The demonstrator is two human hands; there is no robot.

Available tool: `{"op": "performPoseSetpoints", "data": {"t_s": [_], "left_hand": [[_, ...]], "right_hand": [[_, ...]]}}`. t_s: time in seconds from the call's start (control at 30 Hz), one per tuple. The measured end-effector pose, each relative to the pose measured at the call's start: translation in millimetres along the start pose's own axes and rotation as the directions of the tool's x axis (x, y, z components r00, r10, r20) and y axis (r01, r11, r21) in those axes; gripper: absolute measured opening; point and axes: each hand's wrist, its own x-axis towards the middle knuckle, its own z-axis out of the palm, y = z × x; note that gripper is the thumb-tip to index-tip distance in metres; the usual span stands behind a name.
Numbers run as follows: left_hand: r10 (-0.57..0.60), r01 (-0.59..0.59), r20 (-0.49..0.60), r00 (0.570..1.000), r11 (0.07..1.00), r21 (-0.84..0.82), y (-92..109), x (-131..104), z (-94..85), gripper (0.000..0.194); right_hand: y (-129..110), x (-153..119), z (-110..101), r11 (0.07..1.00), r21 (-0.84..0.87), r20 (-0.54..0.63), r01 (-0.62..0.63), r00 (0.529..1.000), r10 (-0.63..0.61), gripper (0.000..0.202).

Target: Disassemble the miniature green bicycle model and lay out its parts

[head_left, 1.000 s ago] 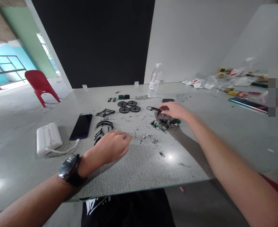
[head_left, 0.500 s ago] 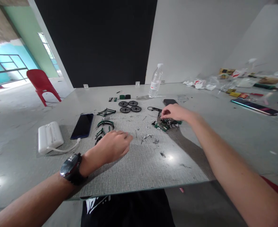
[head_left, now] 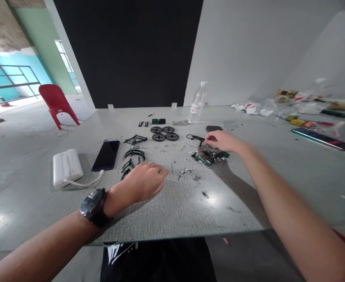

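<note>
My right hand (head_left: 221,141) is closed in a pinch over the back of a pile of small green, black and silver parts (head_left: 212,156); what its fingertips hold is too small to make out. My left hand (head_left: 147,180) hovers low over the table with fingers curled together, a tiny thing perhaps between them. Behind it lie green curved pieces (head_left: 134,152) and a dark frame (head_left: 136,139). Several black spoked wheels (head_left: 159,137) sit further back. Silver bits (head_left: 185,172) lie between my hands.
A dark phone (head_left: 106,155) and a white power bank (head_left: 67,167) with a cable are at left. A clear bottle (head_left: 197,105) stands behind the parts, near another dark phone (head_left: 214,128). Another phone (head_left: 325,138), plastic bags and clutter lie at right.
The view has shifted slightly, so everything appears a little further right. Both hands keep nearly the same places over the table, the right one still at the pile.
</note>
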Motion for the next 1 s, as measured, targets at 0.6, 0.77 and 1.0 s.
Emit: {"op": "performPoseSetpoints", "data": {"t_s": [0.6,0.77,1.0], "left_hand": [[-0.001,0.001,-0.017,1.0,1.0,-0.019,-0.5,-0.1,0.6,0.02],[0.0,0.0,-0.015,1.0,1.0,-0.021,-0.4,0.1,0.7,0.02],[-0.001,0.001,0.011,1.0,1.0,0.001,-0.1,0.2,-0.7,0.02]], "right_hand": [[-0.9,-2.3,-0.4,0.999,0.038,0.094,0.013,0.995,-0.017,0.02],[1.7,-0.7,2.8,0.999,0.034,0.087,0.037,0.995,-0.039,0.027],[-5.2,-3.5,-1.1,0.998,0.053,0.089,0.022,0.996,-0.026,0.024]]}}
